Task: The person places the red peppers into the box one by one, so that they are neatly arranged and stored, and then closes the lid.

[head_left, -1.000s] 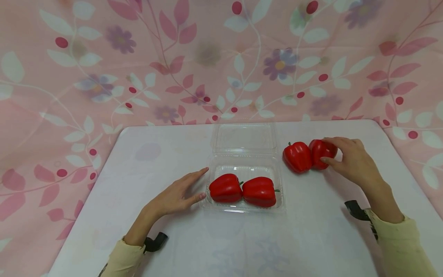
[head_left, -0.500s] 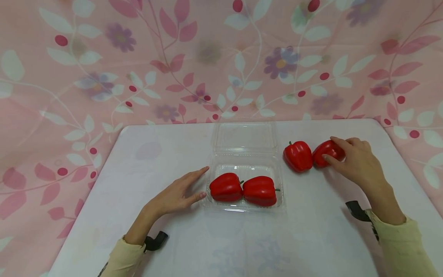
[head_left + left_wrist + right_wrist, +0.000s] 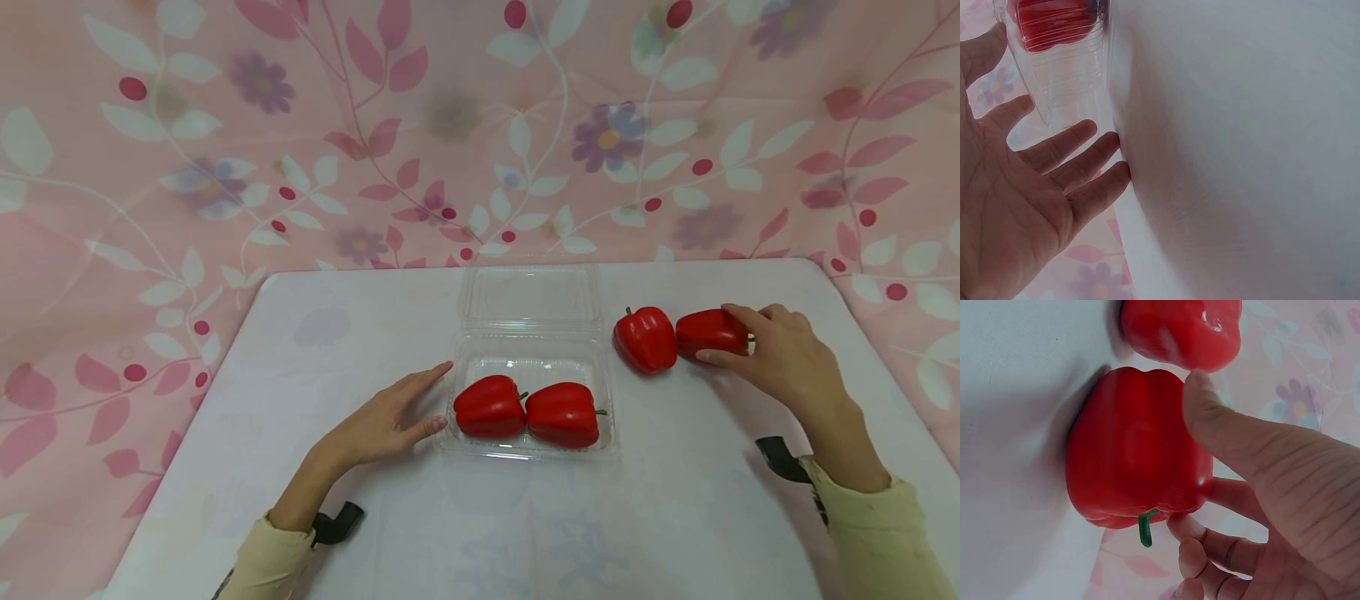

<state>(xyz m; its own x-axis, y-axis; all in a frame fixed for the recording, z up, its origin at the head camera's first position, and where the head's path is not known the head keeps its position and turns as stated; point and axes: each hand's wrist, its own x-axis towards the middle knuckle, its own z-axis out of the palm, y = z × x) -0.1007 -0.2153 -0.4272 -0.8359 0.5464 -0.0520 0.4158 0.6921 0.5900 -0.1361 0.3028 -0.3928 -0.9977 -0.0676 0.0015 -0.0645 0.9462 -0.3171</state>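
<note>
My right hand holds a red bell pepper lying on its side on the table, thumb on the near side and fingers at the far side. In the right wrist view that pepper shows its green stem toward the fingers. Another pepper sits just left of it. Two more peppers lie side by side in the front half of a clear hinged container. My left hand is at the container's left edge, fingers spread; in the left wrist view its thumb touches the clear rim.
The container's lid lies folded back toward the far edge of the white table. Behind the table hangs a pink flowered cloth.
The right-hand pepper has turned onto its side, its stem end now to the right, and has shifted slightly right with my right hand. My left hand has stayed in place.
</note>
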